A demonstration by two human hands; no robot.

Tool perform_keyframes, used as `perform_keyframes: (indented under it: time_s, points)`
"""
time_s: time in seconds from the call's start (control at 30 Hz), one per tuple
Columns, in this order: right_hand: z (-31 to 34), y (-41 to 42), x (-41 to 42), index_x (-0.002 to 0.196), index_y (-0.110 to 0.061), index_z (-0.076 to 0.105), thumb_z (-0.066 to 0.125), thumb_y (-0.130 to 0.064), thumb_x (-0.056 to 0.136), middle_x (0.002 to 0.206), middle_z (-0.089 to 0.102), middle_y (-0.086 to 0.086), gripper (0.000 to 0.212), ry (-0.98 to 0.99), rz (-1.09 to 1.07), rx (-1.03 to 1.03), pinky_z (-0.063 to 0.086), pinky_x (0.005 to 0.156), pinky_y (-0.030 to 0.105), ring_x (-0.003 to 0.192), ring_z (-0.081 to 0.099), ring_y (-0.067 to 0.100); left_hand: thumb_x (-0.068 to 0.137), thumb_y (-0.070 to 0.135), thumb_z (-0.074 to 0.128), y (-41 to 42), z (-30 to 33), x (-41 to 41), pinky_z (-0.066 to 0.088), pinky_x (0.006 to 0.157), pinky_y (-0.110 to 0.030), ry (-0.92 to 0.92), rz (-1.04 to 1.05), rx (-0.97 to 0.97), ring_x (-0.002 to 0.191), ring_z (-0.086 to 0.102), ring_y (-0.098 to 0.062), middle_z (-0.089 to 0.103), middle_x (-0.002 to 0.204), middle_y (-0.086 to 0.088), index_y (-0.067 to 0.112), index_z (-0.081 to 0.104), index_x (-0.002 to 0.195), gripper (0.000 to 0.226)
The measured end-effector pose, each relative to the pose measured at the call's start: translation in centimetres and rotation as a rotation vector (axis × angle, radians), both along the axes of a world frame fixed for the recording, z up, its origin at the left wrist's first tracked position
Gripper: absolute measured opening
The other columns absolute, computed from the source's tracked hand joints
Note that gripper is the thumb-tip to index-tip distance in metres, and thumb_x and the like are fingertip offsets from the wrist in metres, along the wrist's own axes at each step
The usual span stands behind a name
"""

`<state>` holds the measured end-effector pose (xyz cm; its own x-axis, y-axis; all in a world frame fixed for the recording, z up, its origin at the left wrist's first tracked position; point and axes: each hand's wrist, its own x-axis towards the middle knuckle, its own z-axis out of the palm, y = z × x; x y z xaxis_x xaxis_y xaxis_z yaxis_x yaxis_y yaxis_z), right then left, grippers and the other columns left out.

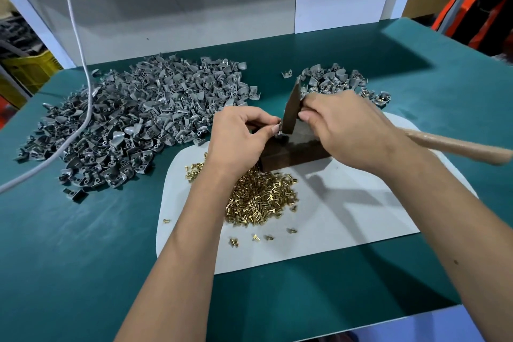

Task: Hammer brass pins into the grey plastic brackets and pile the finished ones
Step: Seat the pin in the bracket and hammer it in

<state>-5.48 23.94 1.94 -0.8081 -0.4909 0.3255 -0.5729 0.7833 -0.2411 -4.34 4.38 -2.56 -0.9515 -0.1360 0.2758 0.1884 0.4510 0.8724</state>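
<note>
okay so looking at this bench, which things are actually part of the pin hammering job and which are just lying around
In use: hammer, dark block, brass pins, big bracket heap, smaller bracket pile, white mat, both hands.

Lying about: white cable, yellow crate, orange gear.

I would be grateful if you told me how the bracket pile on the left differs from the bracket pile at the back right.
The left pile is far larger and spreads wide; the back-right pile is small and compact. Brass shows in several brackets of the back-right pile, while the left pile looks plain grey. A white cable crosses the left pile; none crosses the back-right pile. Both are grey plastic brackets lying loose on the green table.
</note>
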Motion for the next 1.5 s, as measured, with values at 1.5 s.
perform_keyframes:
  time_s: [1.5]
  points:
    - [0.6, -1.2, 0.3, 0.108, -0.018, 0.056, 0.040, -0.034, 0.107, 0.089, 0.061, 0.009, 0.023, -0.062, -0.085, 0.060, 0.045, 0.071, 0.043, 0.090, 0.061, 0.041, 0.079, 0.007, 0.085, -1.2, -1.2, -0.7, 0.049, 0.106, -0.050, -0.087, -0.079, 0.083, 0.113, 0.068, -0.012, 0.074, 0.112, -0.003, 0.017, 0.080, 0.080, 0.011]
